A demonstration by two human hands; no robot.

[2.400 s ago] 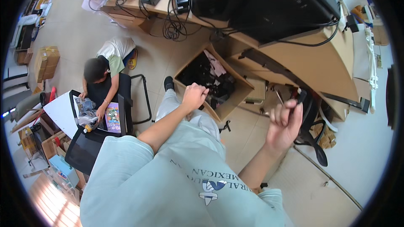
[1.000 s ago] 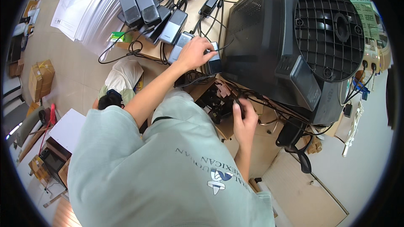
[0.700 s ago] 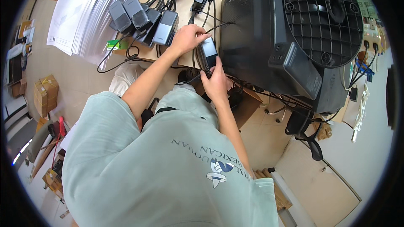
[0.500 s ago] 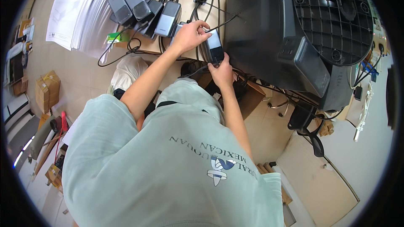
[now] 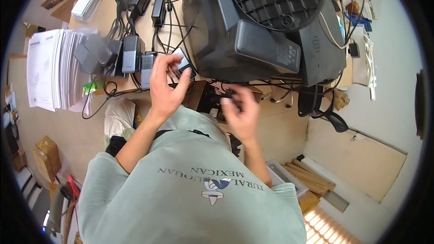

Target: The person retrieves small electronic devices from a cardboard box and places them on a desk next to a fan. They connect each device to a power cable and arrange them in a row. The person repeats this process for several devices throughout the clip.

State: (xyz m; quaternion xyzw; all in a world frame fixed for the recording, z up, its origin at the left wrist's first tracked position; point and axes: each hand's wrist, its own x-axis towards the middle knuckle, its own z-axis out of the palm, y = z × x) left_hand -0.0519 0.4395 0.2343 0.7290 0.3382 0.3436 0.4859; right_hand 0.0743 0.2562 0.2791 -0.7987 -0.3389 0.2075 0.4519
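Observation:
My left hand (image 5: 166, 86) is at the table's front edge, thumb and fingers apart with nothing seen between them. Just past its fingertips lies a grey-blue power bank (image 5: 182, 58) with a dark end. To the left, a power bank (image 5: 147, 70) and another grey one (image 5: 131, 54) stand side by side, with cables around them. My right hand (image 5: 242, 110) hangs in front of the table edge, below the big black case. Motion smears its fingers, so their grip is unclear.
A large black case (image 5: 210, 27) with a round grille (image 5: 275, 0) fills the table's right side; a larger power bank (image 5: 266, 47) rests against it. Black adapters (image 5: 158, 11) with cables lie behind. A paper stack (image 5: 49, 70) stands at left. Cables hang under the edge.
Both hands have come away from the grey-blue power bank they were touching; it now lies on the table. My right hand has drawn back toward me. The view has shifted.

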